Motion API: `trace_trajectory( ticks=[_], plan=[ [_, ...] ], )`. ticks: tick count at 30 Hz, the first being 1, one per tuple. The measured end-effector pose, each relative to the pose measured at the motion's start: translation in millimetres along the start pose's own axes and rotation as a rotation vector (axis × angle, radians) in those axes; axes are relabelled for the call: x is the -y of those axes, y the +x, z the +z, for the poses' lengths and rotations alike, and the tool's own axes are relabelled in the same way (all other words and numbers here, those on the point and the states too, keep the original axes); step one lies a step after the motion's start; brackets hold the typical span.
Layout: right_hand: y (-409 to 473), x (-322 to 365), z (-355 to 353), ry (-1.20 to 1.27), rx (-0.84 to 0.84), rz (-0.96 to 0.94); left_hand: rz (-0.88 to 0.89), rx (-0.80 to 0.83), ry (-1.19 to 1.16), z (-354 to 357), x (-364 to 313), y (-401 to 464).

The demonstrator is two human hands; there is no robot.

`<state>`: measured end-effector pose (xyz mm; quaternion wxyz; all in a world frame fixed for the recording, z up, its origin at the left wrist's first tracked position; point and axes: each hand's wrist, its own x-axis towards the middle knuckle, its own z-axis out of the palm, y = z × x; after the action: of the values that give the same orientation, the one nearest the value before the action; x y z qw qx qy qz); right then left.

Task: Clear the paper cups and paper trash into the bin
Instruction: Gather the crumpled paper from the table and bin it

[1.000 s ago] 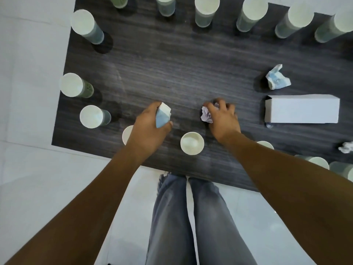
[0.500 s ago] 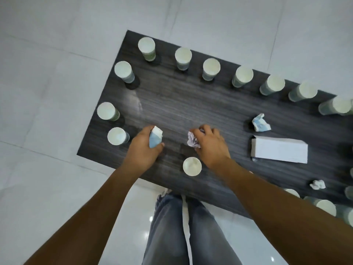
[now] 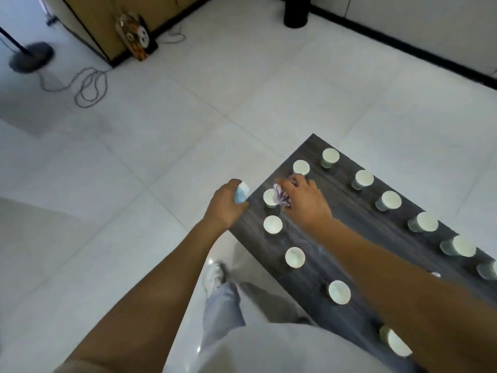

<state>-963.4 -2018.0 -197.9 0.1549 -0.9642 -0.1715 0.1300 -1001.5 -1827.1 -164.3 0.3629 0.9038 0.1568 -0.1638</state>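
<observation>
My left hand [image 3: 224, 204] grips a crushed light-blue paper cup [image 3: 241, 193] and hangs over the white floor just left of the dark wooden table [image 3: 347, 211]. My right hand [image 3: 304, 201] holds a crumpled purplish-white paper wad [image 3: 280, 196] above the table's left corner. Several upright paper cups stand along the table's edges, among them one at the near left [image 3: 272, 224] and one at the far corner [image 3: 330, 156]. A black cylindrical bin [image 3: 295, 12] stands on the floor far away at the top, by the wall.
White tiled floor [image 3: 161, 146] spreads to the left and ahead. A brown cabinet [image 3: 113, 25] with a bag leaning on it, a fan base [image 3: 31, 56] and a coiled cable [image 3: 88, 86] sit at the upper left. My leg and white shoe [image 3: 215, 275] are below.
The view has swung left and up, showing the room. Both hands have lifted off the table with their paper; the left hand now hangs beyond the table's edge.
</observation>
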Motion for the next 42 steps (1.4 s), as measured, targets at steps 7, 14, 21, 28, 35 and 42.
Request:
trace_trajectory(
  ticks=[7, 14, 21, 28, 35, 42],
  plan=[
    [136, 137, -7, 0.106, -0.07, -0.027, 0.082, -0.034, 0.004, -152, 74, 67],
    [251, 216, -18, 0.195, -0.097, -0.056, 0.127, -0.103, 0.018, -271, 106, 155],
    [385, 218, -53, 0.196, -0.175, -0.021, 0.219, -0.068, 0.037, -324, 82, 281],
    [558, 186, -110, 0.23, -0.223, 0.046, 0.282, -0.041, 0.101, -386, 7, 455],
    [687, 138, -181, 0.224, -0.268, 0.118, 0.369, -0.017, 0.036, -424, -82, 615],
    [849, 78, -238, 0.199, -0.309, 0.205, 0.405, 0.042, -0.018, -450, -160, 796]
  ],
)
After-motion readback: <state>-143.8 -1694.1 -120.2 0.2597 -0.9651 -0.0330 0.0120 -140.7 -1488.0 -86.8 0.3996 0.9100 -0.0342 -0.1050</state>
